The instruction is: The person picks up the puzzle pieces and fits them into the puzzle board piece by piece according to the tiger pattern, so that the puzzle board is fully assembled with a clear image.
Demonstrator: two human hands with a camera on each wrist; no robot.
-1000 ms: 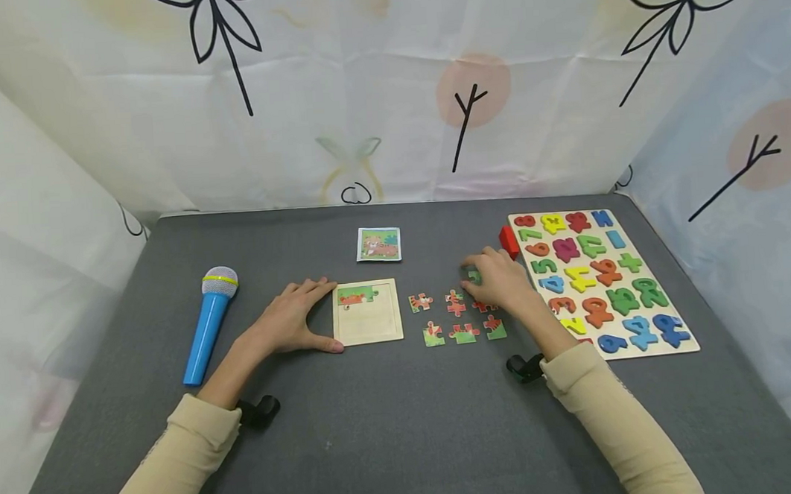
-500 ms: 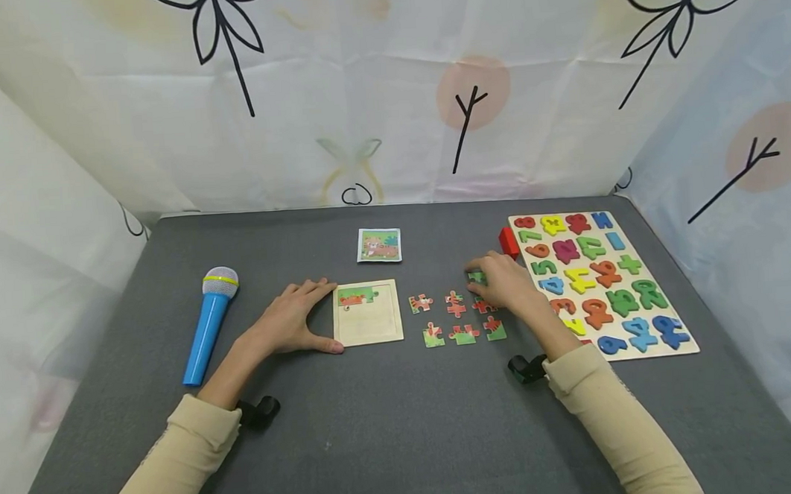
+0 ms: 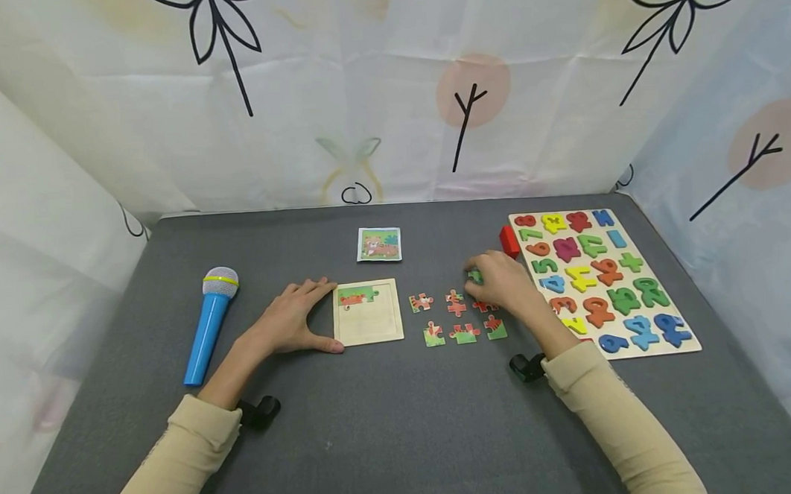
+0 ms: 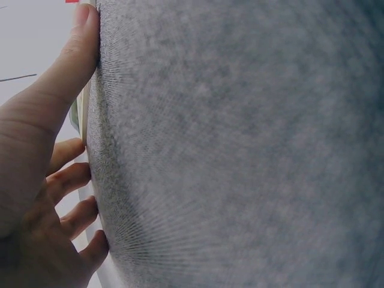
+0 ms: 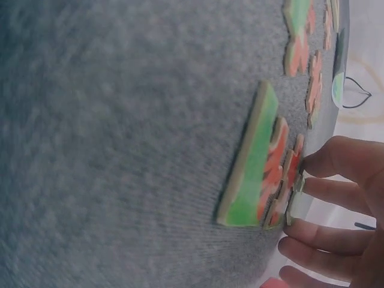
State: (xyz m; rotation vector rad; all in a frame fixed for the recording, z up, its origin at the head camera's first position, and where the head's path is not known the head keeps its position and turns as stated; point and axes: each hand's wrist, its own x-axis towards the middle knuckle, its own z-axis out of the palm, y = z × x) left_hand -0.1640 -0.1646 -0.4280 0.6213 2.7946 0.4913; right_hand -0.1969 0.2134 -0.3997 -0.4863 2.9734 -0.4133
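Note:
My left hand (image 3: 290, 318) rests at the left side of a small wooden puzzle tray (image 3: 368, 327), thumb by its near corner and fingers by its far corner, spread wide. Joined green and red pieces (image 3: 356, 295) lie in the tray's upper left. To the right, my right hand (image 3: 502, 280) pinches a green jigsaw piece (image 3: 475, 277) between thumb and fingers, low over the table; the palm hides part of it. Loose jigsaw pieces (image 3: 464, 334) lie in rows between tray and right hand. The right wrist view shows a green-edged corner piece (image 5: 249, 180) near the fingers.
A blue toy microphone (image 3: 205, 335) lies left of my left hand. Behind the tray is a small picture card (image 3: 378, 245). A board of coloured letters and numbers (image 3: 628, 279) stands close to my right forearm, with a red block (image 3: 508, 242) at its far left corner.
My right hand has shifted very slightly to the right, its fingers still at the green jigsaw piece. My left hand and the tray have stayed in place.

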